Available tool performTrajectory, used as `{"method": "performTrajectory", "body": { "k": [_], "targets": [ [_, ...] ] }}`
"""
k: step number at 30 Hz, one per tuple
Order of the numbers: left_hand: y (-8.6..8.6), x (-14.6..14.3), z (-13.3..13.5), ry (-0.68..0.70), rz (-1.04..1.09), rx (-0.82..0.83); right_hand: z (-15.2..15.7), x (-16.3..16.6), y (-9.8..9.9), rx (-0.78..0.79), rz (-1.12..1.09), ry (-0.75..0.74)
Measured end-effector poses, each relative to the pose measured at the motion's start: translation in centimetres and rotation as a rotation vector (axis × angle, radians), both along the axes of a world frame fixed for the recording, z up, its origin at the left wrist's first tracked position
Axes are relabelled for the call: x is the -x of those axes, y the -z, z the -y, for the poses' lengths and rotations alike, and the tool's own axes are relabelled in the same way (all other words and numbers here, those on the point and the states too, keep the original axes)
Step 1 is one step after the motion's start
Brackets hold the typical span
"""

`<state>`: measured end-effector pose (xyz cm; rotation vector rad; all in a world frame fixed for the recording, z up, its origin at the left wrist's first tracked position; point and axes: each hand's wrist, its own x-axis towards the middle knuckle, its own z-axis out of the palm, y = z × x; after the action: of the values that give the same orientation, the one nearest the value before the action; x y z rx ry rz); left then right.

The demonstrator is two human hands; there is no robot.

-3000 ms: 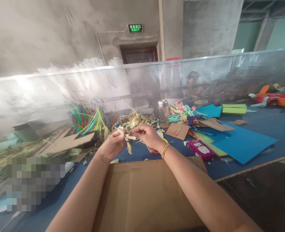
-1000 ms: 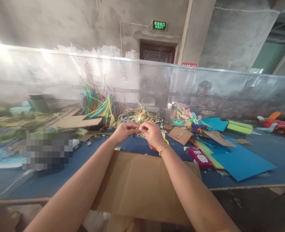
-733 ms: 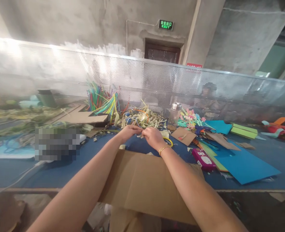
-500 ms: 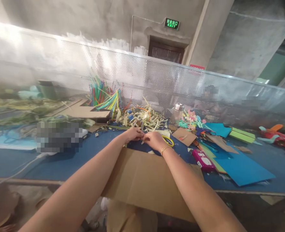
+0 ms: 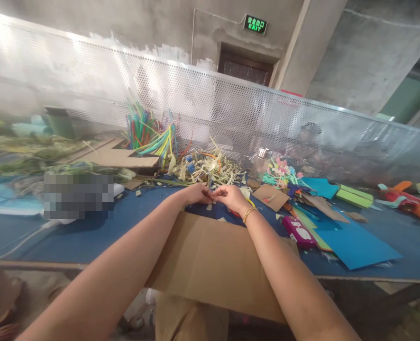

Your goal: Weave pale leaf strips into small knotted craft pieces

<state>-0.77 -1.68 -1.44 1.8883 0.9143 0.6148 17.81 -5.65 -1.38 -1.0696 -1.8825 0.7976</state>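
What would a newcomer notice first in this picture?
The left hand and right hand meet, fingers pinched, just beyond the cardboard at the near edge of the table. Behind them lies a pile of pale strips, with bright straws to its left against the mesh screen.

Two hands meet over a blue table point(image 5: 89, 234).
Left hand point(image 5: 196, 193) and right hand point(image 5: 233, 196) touch fingertips just beyond the cardboard point(image 5: 210, 258), near a strip pile point(image 5: 210, 168).
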Motion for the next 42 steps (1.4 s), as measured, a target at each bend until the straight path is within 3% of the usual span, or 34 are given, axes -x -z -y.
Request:
{"method": "performTrajectory", "body": {
  "k": [10, 15, 19, 24, 27, 37, 42],
  "targets": [
    [1.1, -0.8, -0.5, -0.013, 0.14, 0.157, -1.1, 0.2, 0.1, -0.088, -0.018, 0.1],
    [1.3, -0.5, -0.7, 0.013, 0.165, 0.193, -1.1, 0.5, 0.0, -0.075, 0.143, 0.005],
    [1.4, -0.4, -0.7, -0.011, 0.206, 0.245, -0.8, 0.8, 0.2, -0.137, 0.288, 0.058],
    [1.6, -0.3, -0.8, -0.025, 0.224, 0.256, -0.6, 1.1, 0.5, -0.071, 0.253, 0.019],
    [1.4, -0.3, -0.7, -0.025, 0.218, 0.26, -0.5, 1.1, 0.7, -0.078, 0.261, 0.077],
    [0.8, -0.2, -0.2, -0.078, 0.171, 0.236, 0.6, 1.9, -0.1, -0.155, 0.59, 0.34],
    [0.8, -0.2, -0.2, -0.076, 0.141, 0.223, 0.5, 1.8, 0.0, -0.156, 0.571, 0.362]
  ]
}}
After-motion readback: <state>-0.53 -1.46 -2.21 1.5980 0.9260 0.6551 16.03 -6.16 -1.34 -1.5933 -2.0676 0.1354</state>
